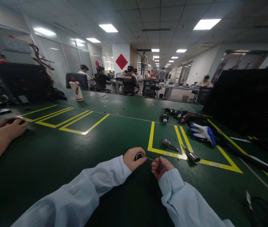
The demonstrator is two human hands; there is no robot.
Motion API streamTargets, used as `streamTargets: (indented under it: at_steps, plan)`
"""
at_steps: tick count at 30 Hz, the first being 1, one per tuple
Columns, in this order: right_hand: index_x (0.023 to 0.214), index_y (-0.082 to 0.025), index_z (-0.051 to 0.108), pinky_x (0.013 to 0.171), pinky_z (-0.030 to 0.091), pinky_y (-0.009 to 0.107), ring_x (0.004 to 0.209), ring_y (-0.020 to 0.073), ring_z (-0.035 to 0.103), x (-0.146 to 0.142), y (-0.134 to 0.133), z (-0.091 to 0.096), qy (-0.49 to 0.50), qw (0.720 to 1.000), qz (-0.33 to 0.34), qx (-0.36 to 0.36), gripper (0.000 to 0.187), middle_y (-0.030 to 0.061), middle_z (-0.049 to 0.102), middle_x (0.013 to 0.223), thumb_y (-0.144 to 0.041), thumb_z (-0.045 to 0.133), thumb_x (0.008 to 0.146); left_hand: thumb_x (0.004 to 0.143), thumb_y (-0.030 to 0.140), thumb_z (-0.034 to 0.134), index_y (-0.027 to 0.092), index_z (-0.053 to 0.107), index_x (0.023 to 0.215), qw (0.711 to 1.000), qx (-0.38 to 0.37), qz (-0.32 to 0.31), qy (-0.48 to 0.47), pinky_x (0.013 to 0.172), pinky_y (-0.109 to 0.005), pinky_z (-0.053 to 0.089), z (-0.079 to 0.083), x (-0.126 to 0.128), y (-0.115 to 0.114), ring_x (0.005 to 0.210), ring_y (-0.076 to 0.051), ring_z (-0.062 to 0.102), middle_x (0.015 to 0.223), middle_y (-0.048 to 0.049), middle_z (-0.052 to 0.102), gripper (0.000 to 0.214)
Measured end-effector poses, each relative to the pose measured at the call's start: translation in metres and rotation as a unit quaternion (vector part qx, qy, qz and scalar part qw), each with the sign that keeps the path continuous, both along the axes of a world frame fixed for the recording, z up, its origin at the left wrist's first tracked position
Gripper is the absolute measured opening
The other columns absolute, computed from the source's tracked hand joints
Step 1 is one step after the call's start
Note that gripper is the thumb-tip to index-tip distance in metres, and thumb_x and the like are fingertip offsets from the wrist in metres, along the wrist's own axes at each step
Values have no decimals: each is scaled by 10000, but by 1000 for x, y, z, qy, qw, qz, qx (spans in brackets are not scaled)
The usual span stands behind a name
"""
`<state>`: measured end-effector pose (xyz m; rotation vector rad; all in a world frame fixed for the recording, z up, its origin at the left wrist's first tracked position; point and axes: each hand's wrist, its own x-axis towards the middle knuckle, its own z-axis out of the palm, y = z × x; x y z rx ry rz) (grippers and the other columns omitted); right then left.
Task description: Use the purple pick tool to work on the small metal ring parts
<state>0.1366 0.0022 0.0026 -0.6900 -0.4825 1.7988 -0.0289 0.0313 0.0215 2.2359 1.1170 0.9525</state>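
Tumbler (77, 90), contents hidden; left grip (133, 159) curled round black knob (138, 156), right grip (162, 168) pinching thin rod (150, 158); metal socket (193, 157) beyond

Blue-sleeved hands (133, 159) (163, 167): two, lower centre. Thin-shafted tool (149, 158): one, lower centre. Co-worker's hands (10, 130): two, left edge. Metal socket tools (166, 143) (193, 157): two, right of centre. Tumbler (78, 92): one, upper left.

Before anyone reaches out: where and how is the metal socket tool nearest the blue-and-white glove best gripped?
Grip the metal socket tool around its wide cylindrical end, probably best from above, on the wearer's side. It lies on the green table, that end toward the wearer and the thin shaft pointing away. The right hand is nearer, but holds a thin rod.
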Motion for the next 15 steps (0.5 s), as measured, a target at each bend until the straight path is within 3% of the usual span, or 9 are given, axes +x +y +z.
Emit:
streamTargets:
  at_steps: [9, 15]
  plan:
    - [574, -152, 645, 467, 482, 212, 453, 112, 604, 5, 3, 0, 42, 998, 12, -46, 150, 29, 667, 509, -228, 618, 700, 803, 286, 374, 130, 530, 670, 999, -15, -1, -30, 531, -215, 368, -1, -2, -1, 558, -105, 463, 582, 0, 505, 257]
    - [573, -148, 646, 456, 471, 206, 451, 109, 600, 6, 3, 0, 51, 998, 11, -47, 161, 26, 664, 506, -240, 615, 702, 790, 284, 377, 152, 520, 654, 996, 41, 39, 73, 561, -236, 352, 2, -5, -27, 579, -118, 466, 590, -4, 515, 238]
